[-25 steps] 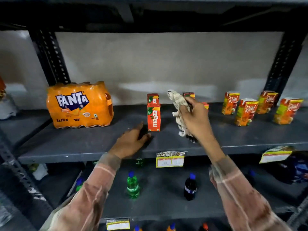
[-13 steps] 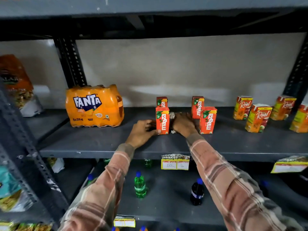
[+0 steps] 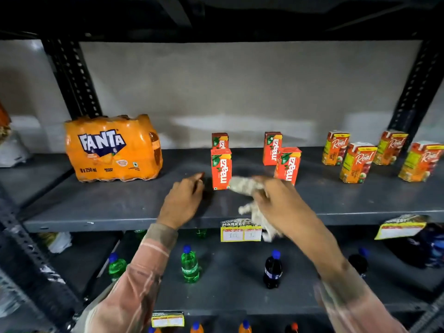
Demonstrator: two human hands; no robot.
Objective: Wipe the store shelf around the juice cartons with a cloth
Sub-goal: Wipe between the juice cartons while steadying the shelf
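Right hand (image 3: pixel 276 200) has pulled the bunched cloth (image 3: pixel 249 188) back out from between the Maaza cartons (image 3: pixel 221 168) (left hand (image 3: pixel 185 200) resting open, holding nothing), so that gap's probably wiped.

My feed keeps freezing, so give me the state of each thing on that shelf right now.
Cloth: bunched in right hand, tail hanging past shelf edge.
Left hand: empty, resting on shelf.
Maaza cartons: four, upright.
Real cartons: four, upright.
Fanta pack: wrapped, sealed.
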